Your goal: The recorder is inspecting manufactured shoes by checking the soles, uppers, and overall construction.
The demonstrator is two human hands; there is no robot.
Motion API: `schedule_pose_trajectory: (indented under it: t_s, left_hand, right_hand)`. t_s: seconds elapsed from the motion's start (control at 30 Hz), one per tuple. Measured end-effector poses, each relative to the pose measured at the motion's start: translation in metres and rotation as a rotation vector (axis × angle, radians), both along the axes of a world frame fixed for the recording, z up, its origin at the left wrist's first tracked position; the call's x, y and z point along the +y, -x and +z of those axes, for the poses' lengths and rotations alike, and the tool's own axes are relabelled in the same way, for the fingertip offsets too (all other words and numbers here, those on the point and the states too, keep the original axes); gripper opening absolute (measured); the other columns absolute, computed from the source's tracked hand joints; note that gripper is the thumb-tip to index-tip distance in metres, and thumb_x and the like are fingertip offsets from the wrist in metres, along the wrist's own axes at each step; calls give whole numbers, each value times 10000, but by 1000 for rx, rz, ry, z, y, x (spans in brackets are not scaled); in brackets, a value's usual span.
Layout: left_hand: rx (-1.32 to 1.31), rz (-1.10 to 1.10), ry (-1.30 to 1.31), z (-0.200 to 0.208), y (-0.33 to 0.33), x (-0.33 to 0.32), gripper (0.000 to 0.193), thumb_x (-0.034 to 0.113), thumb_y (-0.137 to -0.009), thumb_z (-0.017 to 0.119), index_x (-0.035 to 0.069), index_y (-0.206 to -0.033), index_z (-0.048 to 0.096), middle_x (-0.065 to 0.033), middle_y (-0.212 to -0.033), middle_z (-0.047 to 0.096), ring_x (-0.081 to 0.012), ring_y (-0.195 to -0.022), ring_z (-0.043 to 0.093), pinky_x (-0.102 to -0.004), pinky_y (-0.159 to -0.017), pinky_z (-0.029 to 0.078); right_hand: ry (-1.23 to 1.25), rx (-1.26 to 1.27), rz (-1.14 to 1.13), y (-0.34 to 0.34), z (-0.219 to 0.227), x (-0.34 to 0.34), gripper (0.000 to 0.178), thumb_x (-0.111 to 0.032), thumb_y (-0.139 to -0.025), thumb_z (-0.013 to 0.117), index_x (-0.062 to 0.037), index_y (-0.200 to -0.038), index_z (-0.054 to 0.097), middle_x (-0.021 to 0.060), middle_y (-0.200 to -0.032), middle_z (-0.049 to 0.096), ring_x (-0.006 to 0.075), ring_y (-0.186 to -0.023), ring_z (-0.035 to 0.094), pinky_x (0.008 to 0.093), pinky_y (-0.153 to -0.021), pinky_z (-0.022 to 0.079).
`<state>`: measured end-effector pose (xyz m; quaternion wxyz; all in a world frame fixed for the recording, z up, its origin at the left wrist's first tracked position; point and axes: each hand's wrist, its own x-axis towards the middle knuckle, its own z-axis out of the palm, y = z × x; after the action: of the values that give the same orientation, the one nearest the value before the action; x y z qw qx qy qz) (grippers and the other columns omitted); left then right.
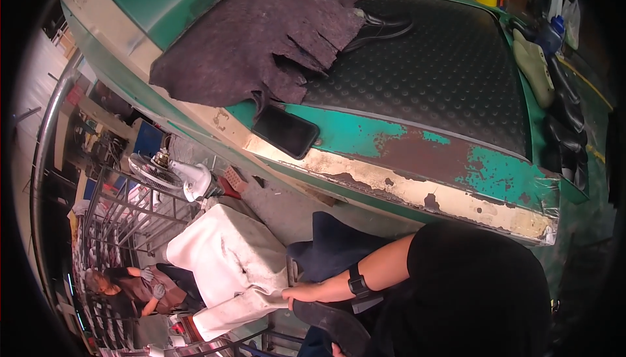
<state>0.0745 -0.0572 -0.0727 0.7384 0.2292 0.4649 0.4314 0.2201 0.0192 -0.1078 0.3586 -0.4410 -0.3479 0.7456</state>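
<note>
A dark, smooth piece shaped like a shoe (332,326) is low in the picture, over my lap. My right hand (304,293), with a black watch (358,283) on its wrist, has its fingers closed on the upper end of this piece. Of my left hand (336,350) only a bit of finger shows at the lower edge, against the piece's lower end; the rest lies outside the picture. Dark blue cloth (336,246) covers my knee beside the right hand. Just left of that hand is a stained, off-white draped cover (228,252).
Beyond my right arm stands a chipped green and cream workbench (424,155) bearing a black studded mat (450,63), dark leather (261,37) and a phone (285,130). A pale shoe last (533,67) and black shoes (567,135) line its right side. A fan (166,171) and a gloved co-worker (147,288) are left.
</note>
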Motion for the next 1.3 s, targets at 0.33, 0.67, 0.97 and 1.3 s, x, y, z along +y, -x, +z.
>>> schedule_pose_trajectory:
  t_s: [0.33,0.67,0.97,1.3]
  left_hand:
    - [-176,-2,23,0,-7,-76,658,470,-961,509,24,-1443,470,-188,-1423,544,-339,-1259,560,-452,-1074,445]
    - [-164,407,51,81,-24,-148,677,363,-856,598,8,-1421,481,-177,-1342,603,-353,-1162,616,-489,-1018,497]
    - [-95,638,-790,157,31,-137,1008,468,-792,718,-6,-1545,245,-221,-1499,435,-426,-1281,541,-541,-1014,523]
    - [603,799,-715,103,92,-232,962,242,-700,836,-20,-1485,344,-184,-1389,534,-329,-1268,559,-460,-1095,442]
  right_hand:
    - [70,349,65,-5,54,-2,477,-448,-922,485,-65,-925,769,53,-903,737,153,-744,640,292,-716,497]
    - [74,-53,383,-55,-60,30,416,-433,-889,696,-97,-1127,756,73,-1261,693,175,-1190,594,336,-974,455]
    - [233,722,433,-20,44,1,631,-453,-943,650,-29,-1392,519,199,-1206,671,356,-1052,680,539,-857,568]
    - [285,352,1032,103,67,-4,579,-478,-1035,472,-50,-1424,454,260,-1274,626,425,-1102,665,540,-843,573]
